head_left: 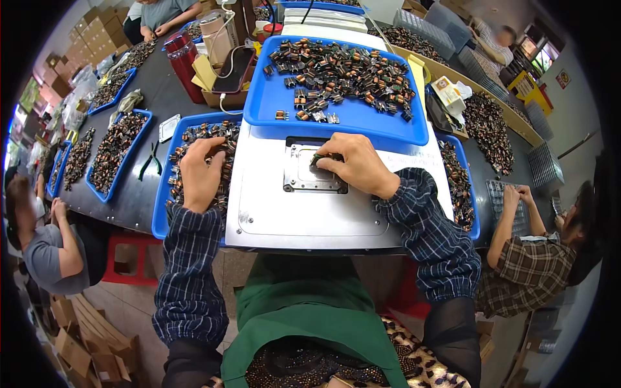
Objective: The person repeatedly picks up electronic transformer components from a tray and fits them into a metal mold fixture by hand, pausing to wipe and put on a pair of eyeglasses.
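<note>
Right hand (354,163) pinched on a small dark coil part (321,157) over the metal fixture plate (304,187). Left hand (202,173) spread flat, fingers apart, in the blue tray of coils (163,213). Around: long dark worktable (139,194), seated co-workers

The tray (362,123) at twelve o'clock is bright blue, and the coil parts (343,71) heaped in it are black with copper-orange windings. The fixture plate (272,207) at centre is pale grey over a black bench (162,97). Both sleeves (191,271) carry a navy plaid with thin light lines. At six o'clock the apron (304,317) is plain dark green. At eleven o'clock stands a dark red flask (184,61).
</note>
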Motion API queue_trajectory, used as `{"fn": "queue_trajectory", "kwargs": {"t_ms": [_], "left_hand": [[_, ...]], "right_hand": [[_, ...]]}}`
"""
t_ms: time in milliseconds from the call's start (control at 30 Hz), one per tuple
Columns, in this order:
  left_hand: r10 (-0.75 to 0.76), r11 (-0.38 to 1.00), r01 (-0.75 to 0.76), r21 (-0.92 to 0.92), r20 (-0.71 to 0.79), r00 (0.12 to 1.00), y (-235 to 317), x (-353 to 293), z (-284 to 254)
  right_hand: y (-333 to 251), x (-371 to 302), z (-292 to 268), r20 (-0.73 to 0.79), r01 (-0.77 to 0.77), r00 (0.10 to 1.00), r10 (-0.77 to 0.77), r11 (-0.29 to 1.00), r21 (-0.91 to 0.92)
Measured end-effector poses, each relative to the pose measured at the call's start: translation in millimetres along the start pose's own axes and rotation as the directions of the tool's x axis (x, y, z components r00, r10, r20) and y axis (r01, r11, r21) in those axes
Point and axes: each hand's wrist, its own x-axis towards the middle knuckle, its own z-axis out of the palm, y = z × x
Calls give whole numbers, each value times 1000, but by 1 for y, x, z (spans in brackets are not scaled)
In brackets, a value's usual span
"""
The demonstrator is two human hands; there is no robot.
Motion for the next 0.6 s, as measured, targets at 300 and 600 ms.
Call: {"fn": "queue_trajectory", "kwargs": {"t_ms": [300,600], "left_hand": [[446,880,-454,142,84,891,31,51,34],[397,870,-444,216,231,888,43,59,63]], "right_hand": [[-3,4,-1,33,41,999,-37,990,-131],[-10,7,7,77,95,994,-75,950,-296]]}}
